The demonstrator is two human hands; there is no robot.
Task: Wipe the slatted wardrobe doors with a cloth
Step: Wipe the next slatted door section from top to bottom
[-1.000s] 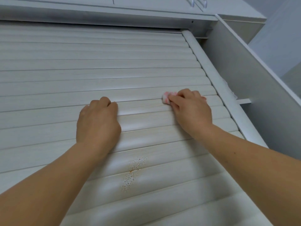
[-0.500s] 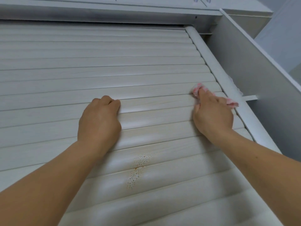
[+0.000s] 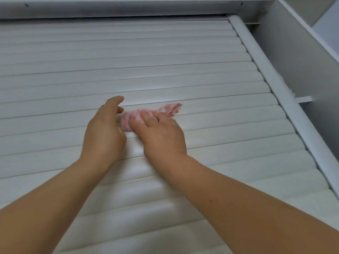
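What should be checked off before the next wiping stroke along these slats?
1. Pink-and-white striped cloth lies against the white slatted wardrobe door: ok.
2. Right hand grips the cloth, fingers curled over its bunched part: ok.
3. Left hand clear of the stroke path: not ok, it sits right beside the cloth's left end, fingers loose.
4. Cloth spread flat for full contact: not ok, it is bunched and twisted.
5. Room to wipe rightward up to the white rounded door frame rail: ok, bare slats lie between.
6. Slats already wiped are clean: cannot tell.
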